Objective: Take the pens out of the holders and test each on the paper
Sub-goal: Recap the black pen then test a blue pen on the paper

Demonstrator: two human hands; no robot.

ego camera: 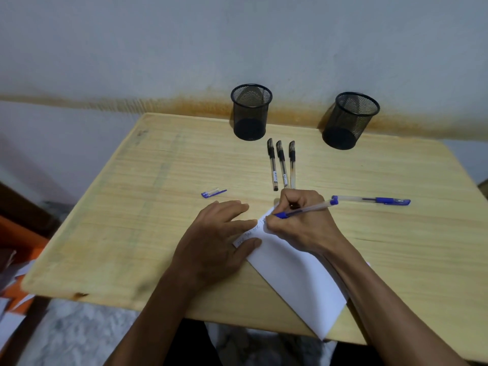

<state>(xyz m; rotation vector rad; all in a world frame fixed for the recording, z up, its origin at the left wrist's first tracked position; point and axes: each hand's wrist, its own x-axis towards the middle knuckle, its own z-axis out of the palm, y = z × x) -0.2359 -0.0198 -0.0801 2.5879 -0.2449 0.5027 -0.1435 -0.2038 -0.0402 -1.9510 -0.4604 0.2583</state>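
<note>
Testing is under way: the right hand (295,223) pinches a blue pen (306,209) on the paper (295,281), the left hand (219,239) pressing it with fingers flat. Next, judging by the loose cap (213,193) toward the counter's (132,233) left edge, comes recapping.

A light, pale-yellow wooden desk with rounded corners (111,233) is standing against a bluish-grey painted wall (158,48). A rusty orange-brown stain band (190,105) is running across the wall, level with the desk's far edge. A faint greenish streak (158,178) is running down the desk's left part, and a small dark chip (80,295) is showing on its near left edge. Grey mottled flooring (79,336) is showing below the desk's front edge. To the left, orange and white flat items (18,283) are lying in a loose pile beside the desk; what they are cannot be told.
</note>
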